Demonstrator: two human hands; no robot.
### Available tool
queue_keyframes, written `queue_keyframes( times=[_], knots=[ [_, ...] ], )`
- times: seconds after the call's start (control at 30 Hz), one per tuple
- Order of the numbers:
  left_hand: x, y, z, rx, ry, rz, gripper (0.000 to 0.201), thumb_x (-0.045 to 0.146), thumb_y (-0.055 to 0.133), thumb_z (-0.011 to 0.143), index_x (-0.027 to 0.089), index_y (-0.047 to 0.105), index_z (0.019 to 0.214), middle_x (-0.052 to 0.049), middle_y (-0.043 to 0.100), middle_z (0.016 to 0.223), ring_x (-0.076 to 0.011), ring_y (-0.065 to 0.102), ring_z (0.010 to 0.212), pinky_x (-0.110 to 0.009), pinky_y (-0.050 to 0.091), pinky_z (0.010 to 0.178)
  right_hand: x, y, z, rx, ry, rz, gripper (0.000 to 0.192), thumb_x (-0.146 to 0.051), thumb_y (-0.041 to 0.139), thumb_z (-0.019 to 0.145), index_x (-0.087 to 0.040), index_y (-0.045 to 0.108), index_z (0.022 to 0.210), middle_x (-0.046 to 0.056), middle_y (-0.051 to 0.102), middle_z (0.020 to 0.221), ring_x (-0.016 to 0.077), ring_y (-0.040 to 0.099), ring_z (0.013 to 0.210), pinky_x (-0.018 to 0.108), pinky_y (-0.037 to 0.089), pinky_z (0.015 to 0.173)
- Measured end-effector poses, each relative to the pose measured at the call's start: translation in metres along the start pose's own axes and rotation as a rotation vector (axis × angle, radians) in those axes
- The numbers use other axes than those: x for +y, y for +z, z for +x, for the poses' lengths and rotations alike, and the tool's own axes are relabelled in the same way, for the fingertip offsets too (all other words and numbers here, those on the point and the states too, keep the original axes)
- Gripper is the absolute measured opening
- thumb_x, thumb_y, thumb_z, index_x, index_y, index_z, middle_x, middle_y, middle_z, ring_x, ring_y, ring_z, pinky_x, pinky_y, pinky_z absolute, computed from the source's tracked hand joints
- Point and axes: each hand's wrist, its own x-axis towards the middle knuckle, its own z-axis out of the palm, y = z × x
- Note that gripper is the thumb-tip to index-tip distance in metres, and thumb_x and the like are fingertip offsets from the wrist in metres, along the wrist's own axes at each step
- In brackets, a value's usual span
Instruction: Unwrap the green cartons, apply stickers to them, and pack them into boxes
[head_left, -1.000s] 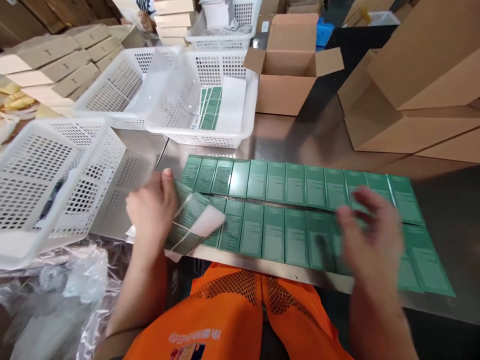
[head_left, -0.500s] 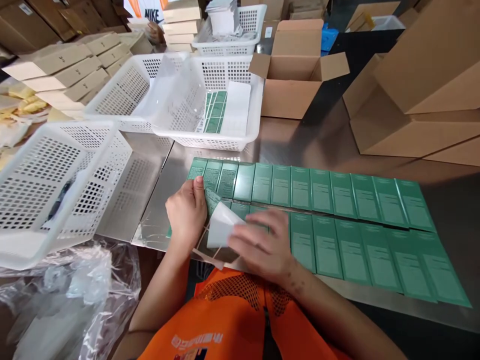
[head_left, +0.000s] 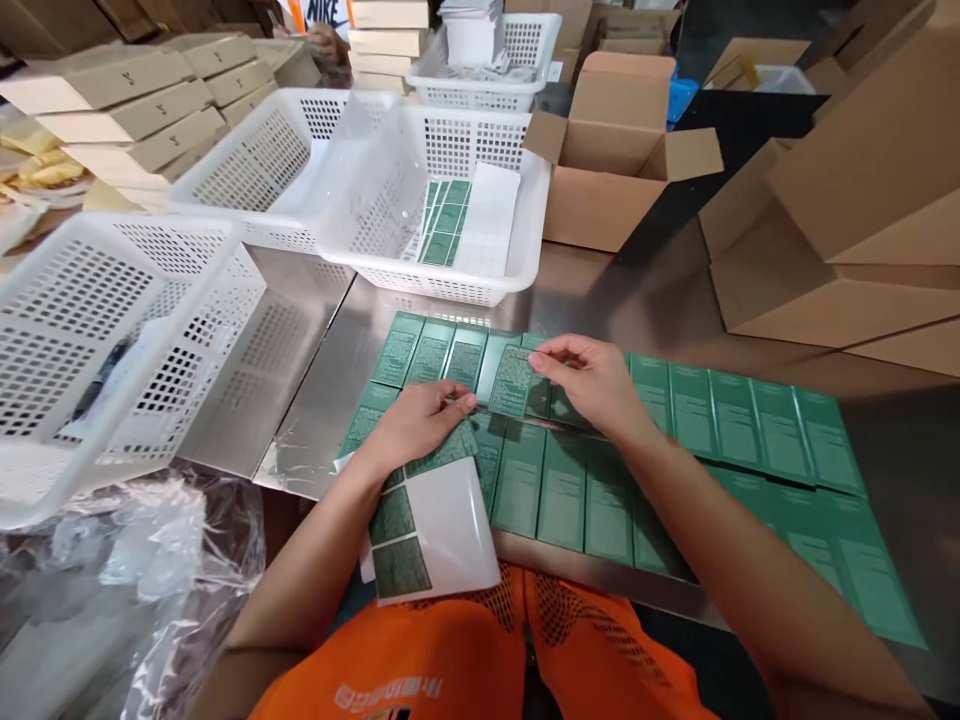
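Nearest me, my left hand (head_left: 416, 425) pins a label sheet (head_left: 431, 530) flat, fingers together on it (white backing, two green labels left at its near end), over the metal table (head_left: 315, 400) edge. Just beyond, my right hand (head_left: 592, 380) pinches one green label (head_left: 511, 380) between thumb and forefinger, over the two rows of green boxes (head_left: 720, 410). Farther off, a white basket (head_left: 525, 250) holds more sheets.

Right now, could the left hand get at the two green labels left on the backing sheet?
Probably yes: the left hand rests on the backing sheet, and the two green labels lie uncovered just below its wrist.
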Motion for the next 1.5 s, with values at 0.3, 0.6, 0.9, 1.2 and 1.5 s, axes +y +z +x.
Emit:
queue_keyframes(
  times=[0.3, 0.6, 0.9, 1.2, 1.5],
  knots=[
    [0.008, 0.015, 0.023, 0.049, -0.051, 0.1, 0.028, 0.033, 0.051, 0.091, 0.021, 0.057, 0.066, 0.003, 0.054, 0.058, -0.0163, 0.052, 0.063, -0.028, 0.034, 0.062, 0.015, 0.019, 0.012, 0.031, -0.001, -0.199, 0.014, -0.036, 0.074, 0.079, -0.022, 0.075, 0.077, 0.002, 0.073, 0.075, 0.0195, 0.064, 0.07, 0.034, 0.049, 0.072],
    [0.008, 0.02, 0.03, 0.043, -0.101, 0.159, 0.031, 0.032, 0.05, 0.09, 0.022, 0.05, 0.061, 0.0, 0.053, 0.059, -0.0184, 0.051, 0.065, -0.03, 0.032, 0.064, 0.015, 0.025, 0.016, 0.053, -0.002, -0.391, 0.006, -0.025, 0.075, 0.079, -0.022, 0.077, 0.074, 0.002, 0.069, 0.076, 0.0177, 0.06, 0.067, 0.033, 0.047, 0.071],
    [0.009, 0.019, 0.035, 0.024, -0.145, 0.207, 0.032, 0.032, 0.05, 0.09, 0.021, 0.055, 0.061, -0.001, 0.059, 0.064, -0.019, 0.055, 0.069, -0.03, 0.035, 0.063, 0.017, 0.029, 0.019, 0.059, 0.022, -0.44, 0.006, -0.023, 0.075, 0.08, -0.021, 0.075, 0.074, 0.002, 0.069, 0.079, 0.0171, 0.06, 0.068, 0.031, 0.045, 0.07],
    [0.014, 0.019, 0.042, 0.032, -0.156, 0.278, 0.03, 0.026, 0.056, 0.084, 0.021, 0.056, 0.055, -0.004, 0.061, 0.061, -0.0215, 0.057, 0.071, -0.03, 0.034, 0.064, 0.026, 0.035, 0.02, 0.255, 0.099, -0.366, 0.046, -0.029, 0.087, 0.063, -0.019, 0.058, 0.097, 0.004, 0.061, 0.097, 0.0182, 0.057, 0.069, 0.036, 0.046, 0.071],
    [0.024, 0.005, -0.003, 0.706, -0.161, 0.217, 0.033, 0.038, 0.048, 0.096, 0.021, 0.057, 0.07, 0.003, 0.05, 0.053, -0.0144, 0.046, 0.053, -0.027, 0.029, 0.059, -0.013, 0.011, -0.034, -0.182, 0.067, 0.002, 0.042, -0.05, 0.072, 0.08, -0.024, 0.059, 0.112, 0.002, 0.067, 0.093, 0.0204, 0.066, 0.084, 0.035, 0.052, 0.072]
  ],
)
